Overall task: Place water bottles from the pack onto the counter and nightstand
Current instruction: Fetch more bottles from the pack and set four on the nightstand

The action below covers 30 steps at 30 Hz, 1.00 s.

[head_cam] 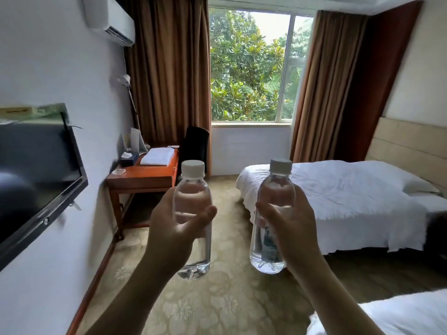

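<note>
Two bottles are held upright in mid-air above the carpet (pixel 217 298): the left bottle (pixel 192 228) is gripped by the left hand (pixel 176 228), the right bottle (pixel 272 221) by the right hand (pixel 294 226). The carrying step seems to be in hand; next, a surface must be reached and a bottle set down. No pack or nightstand is seen. The desk (pixel 142 176), partly taken by a towel (pixel 158 157) and tissue box (pixel 129 159), stands ahead at the left wall; a bed (pixel 338 197) lies right.

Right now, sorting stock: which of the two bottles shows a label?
The bottle in the right hand, bottle: a dark label shows through. The left hand bottle looks plain.
</note>
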Available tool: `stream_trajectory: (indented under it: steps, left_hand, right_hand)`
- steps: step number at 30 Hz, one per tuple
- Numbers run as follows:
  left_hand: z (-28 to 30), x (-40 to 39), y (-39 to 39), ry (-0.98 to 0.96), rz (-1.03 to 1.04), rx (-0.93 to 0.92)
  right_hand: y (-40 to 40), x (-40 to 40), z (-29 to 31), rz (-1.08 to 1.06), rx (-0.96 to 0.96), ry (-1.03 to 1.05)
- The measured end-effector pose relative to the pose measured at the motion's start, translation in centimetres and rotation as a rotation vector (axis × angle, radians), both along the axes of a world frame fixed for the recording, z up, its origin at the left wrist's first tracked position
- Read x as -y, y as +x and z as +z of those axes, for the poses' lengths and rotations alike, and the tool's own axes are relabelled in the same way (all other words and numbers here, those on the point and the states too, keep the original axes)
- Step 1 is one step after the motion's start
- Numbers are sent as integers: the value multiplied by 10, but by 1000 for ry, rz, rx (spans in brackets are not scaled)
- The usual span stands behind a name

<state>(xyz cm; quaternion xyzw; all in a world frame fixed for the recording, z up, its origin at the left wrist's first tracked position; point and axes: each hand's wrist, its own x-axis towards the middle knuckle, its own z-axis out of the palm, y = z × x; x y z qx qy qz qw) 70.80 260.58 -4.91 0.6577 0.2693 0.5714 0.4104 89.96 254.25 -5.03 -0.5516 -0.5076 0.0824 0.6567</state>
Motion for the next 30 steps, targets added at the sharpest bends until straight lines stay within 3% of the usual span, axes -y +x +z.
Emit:
stream_trajectory:
  steps: [10, 20, 30]
  left_hand:
    - [-9, -192, 98, 9, 6, 25]
    - [22, -379, 196, 96, -6, -31]
    - [4, -555, 321, 34, -205, -3]
  right_hand:
    - [103, -193, -16, -7, -8, 83]
    - [193, -401, 6, 53, 54, 120]
    - [306, -515, 3, -226, 61, 95]
